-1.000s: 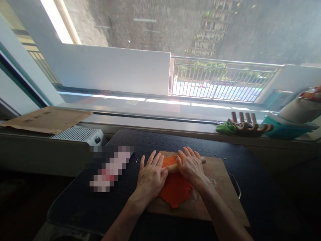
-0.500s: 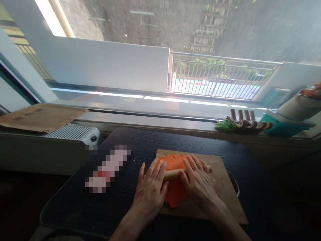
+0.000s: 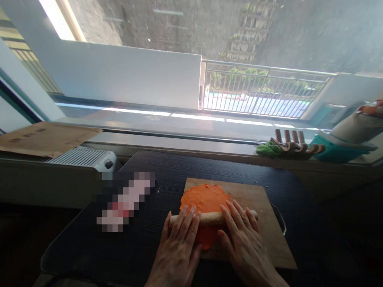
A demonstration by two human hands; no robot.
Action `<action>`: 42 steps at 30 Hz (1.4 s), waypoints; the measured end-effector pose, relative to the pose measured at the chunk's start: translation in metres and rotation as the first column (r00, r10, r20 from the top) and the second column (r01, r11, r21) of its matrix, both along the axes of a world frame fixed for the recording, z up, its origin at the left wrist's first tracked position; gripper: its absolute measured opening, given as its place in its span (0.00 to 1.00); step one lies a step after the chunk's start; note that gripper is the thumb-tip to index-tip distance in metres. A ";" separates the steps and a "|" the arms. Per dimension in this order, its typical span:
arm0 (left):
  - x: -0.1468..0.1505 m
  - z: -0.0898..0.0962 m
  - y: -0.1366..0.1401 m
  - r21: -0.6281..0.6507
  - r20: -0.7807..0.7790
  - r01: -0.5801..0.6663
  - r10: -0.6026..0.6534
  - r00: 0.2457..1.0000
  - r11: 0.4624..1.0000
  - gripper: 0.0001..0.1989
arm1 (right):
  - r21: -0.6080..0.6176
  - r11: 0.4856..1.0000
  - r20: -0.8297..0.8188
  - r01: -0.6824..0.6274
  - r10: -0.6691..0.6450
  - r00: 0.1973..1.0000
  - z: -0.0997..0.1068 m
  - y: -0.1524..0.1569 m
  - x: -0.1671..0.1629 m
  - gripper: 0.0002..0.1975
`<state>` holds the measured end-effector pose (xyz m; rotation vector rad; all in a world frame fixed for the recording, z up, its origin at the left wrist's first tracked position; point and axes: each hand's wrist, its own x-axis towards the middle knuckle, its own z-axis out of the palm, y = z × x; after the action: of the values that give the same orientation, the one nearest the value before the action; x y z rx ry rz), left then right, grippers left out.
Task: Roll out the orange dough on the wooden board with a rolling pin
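A pale wooden rolling pin (image 3: 211,218) lies crosswise over a flattened sheet of orange dough (image 3: 206,198). My left hand (image 3: 179,243) rests on the pin's left part, fingers stretched out over it. On its right part my right hand (image 3: 243,235) lies with straight, spread fingers and the thumb apart from the pin. Both palms face down, and neither hand wraps round the pin. The dough's ragged far edge shows beyond the pin, and a narrower part shows between my hands. Underneath is a wooden cutting board (image 3: 257,255).
The dark table (image 3: 143,247) carries a blurred-out pinkish item (image 3: 128,199) on the left. A metal handle (image 3: 281,219) juts from the board's right side. Along the window sill sit a green cloth (image 3: 267,150), brown hooks (image 3: 295,143) and a teal container (image 3: 335,149).
Both hands and the rolling pin have moved toward me, uncovering more of the dough's far side. My fingers now lie further toward the pin's ends.
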<state>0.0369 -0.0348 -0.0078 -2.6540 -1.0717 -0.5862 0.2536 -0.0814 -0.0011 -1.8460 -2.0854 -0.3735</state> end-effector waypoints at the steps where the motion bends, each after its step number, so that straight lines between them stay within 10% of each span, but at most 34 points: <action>1: 0.003 0.002 0.006 -0.023 0.003 -0.005 0.006 1.000 1.000 0.28 | -0.013 1.000 -0.010 0.017 -0.017 1.000 0.002 0.005 -0.001 0.26; 9: 0.043 0.038 0.080 -0.283 0.021 -0.203 0.218 0.976 0.937 0.23 | -0.298 0.938 -0.106 0.180 -0.220 0.970 0.035 0.098 -0.005 0.22; 19: 0.002 0.000 0.012 -0.051 0.000 -0.049 0.049 0.999 0.998 0.29 | -0.075 0.996 -0.066 0.044 -0.049 0.997 0.003 0.011 -0.008 0.27; 28: 0.053 0.034 0.100 -0.329 0.040 -0.222 0.248 0.968 0.918 0.24 | -0.393 0.891 -0.168 0.225 -0.310 0.936 0.038 0.127 0.003 0.26; 37: 0.017 0.012 0.053 -0.184 0.060 -0.119 0.132 0.989 0.976 0.26 | -0.208 0.974 -0.125 0.092 -0.120 0.985 0.018 0.067 -0.008 0.24; 42: 0.041 0.022 0.088 -0.264 0.043 -0.220 0.239 0.970 0.939 0.25 | -0.282 0.939 -0.142 0.199 -0.245 0.959 0.029 0.113 -0.001 0.23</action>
<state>0.0777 0.0537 0.0144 -2.6785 -1.5515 -0.5334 0.2531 0.0314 0.0284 -2.1910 -1.8870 0.0218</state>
